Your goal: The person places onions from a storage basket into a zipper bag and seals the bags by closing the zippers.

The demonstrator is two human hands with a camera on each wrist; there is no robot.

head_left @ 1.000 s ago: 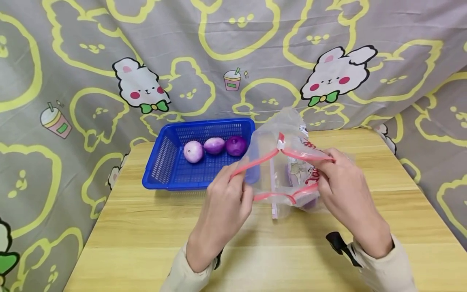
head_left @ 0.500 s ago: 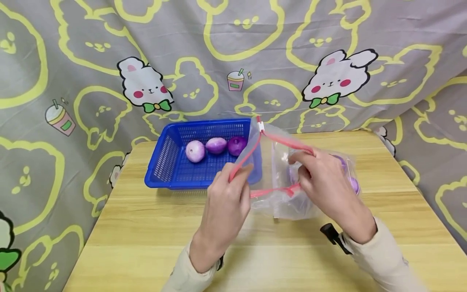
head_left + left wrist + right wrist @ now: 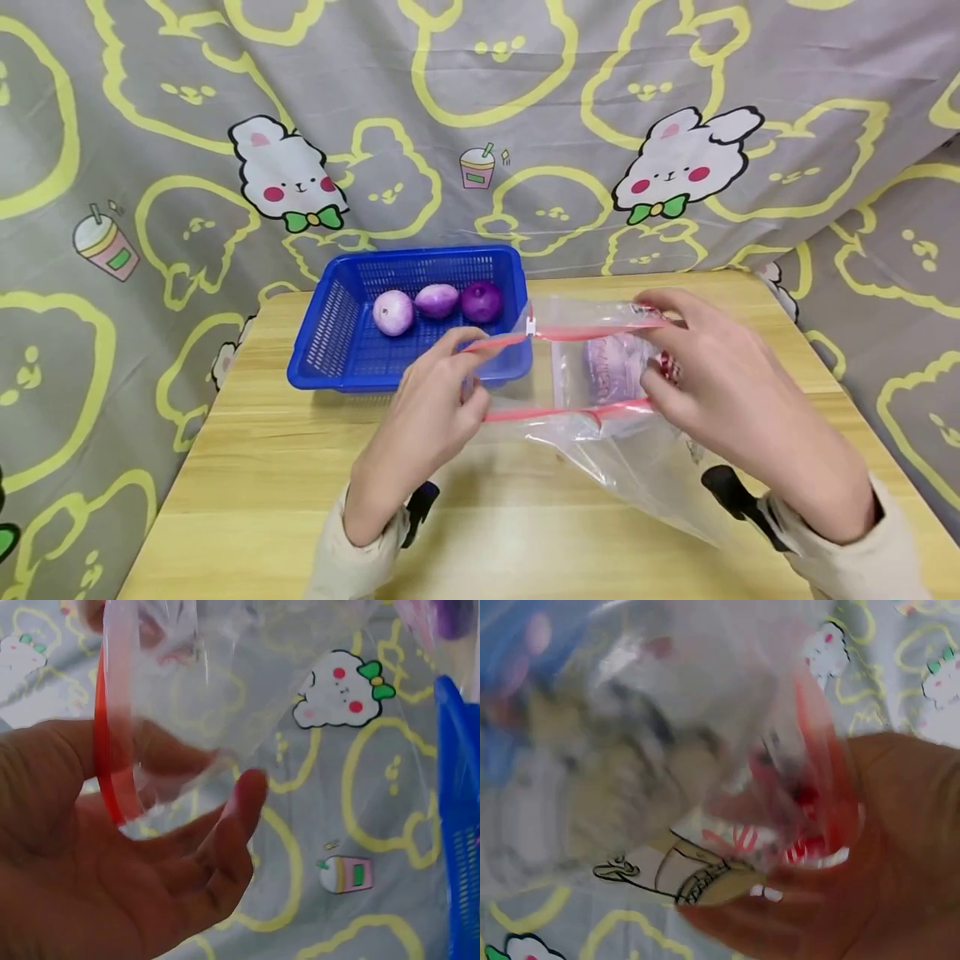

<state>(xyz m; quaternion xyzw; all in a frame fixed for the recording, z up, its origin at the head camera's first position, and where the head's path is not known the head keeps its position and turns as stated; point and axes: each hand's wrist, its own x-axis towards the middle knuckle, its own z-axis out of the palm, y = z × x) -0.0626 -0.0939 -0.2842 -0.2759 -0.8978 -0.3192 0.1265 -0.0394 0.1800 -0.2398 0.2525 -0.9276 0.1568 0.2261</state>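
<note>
Both hands hold a clear zip bag (image 3: pixel 600 450) by its mouth, which gapes between two red zip strips. My left hand (image 3: pixel 427 408) grips the left end; in the left wrist view the thumb shows through the plastic, with the other fingers below the edge. At the right end, my right hand (image 3: pixel 738 408) pinches the rim, close by some red lettering and a line drawing in the right wrist view. A white slider (image 3: pixel 531 326) sits on the far strip. Through the mouth shows a second clear bag (image 3: pixel 615 367) with purple onions inside, lying on the table.
A blue plastic basket (image 3: pixel 330 379) stands at the back left, its right end partly behind the bag. In it are three purple onions (image 3: pixel 437 301). A patterned curtain (image 3: pixel 555 125) hangs along the wooden table's (image 3: pixel 240 467) back edge.
The bag's mouth has widened and tipped toward me, and its body now hangs down toward the front. My right hand let the rim slip, then regripped it farther right. The onions stayed put.
</note>
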